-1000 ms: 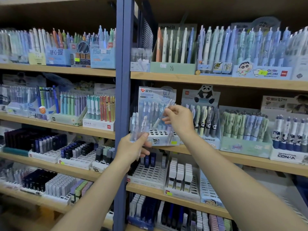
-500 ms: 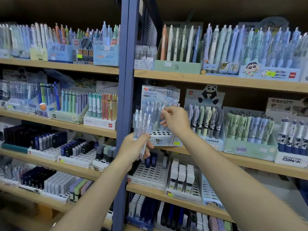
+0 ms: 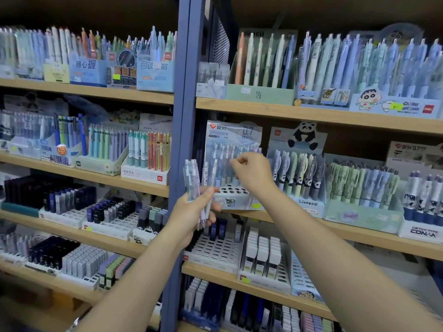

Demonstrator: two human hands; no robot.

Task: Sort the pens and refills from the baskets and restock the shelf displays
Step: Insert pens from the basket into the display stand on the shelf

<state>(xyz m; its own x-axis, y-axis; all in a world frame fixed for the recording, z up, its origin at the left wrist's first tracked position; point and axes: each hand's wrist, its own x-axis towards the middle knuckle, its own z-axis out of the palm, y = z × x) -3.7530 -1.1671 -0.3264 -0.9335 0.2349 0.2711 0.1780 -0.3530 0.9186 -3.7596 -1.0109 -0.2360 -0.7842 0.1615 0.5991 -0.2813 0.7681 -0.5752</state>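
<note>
My left hand (image 3: 191,213) grips a bunch of clear pale-blue pens (image 3: 191,179), held upright just left of the 0.7 mm pen display box (image 3: 233,137) on the middle shelf. My right hand (image 3: 254,174) is up against that box, fingers curled at the tops of the pens standing in it. Whether it pinches one of them is not clear. The front rows of holes (image 3: 230,190) in the box's base show no pens.
A blue steel upright (image 3: 179,164) divides two shelf bays. A panda pen display (image 3: 297,173) stands right of the box, green and Conan displays further right. Refill trays (image 3: 215,250) sit on the shelf below, and lead-case trays (image 3: 64,204) fill the left bay.
My right hand carried a single pen into the display box and now sits curled at the pen tops. The left hand with its bunch rose slightly and shifted left.
</note>
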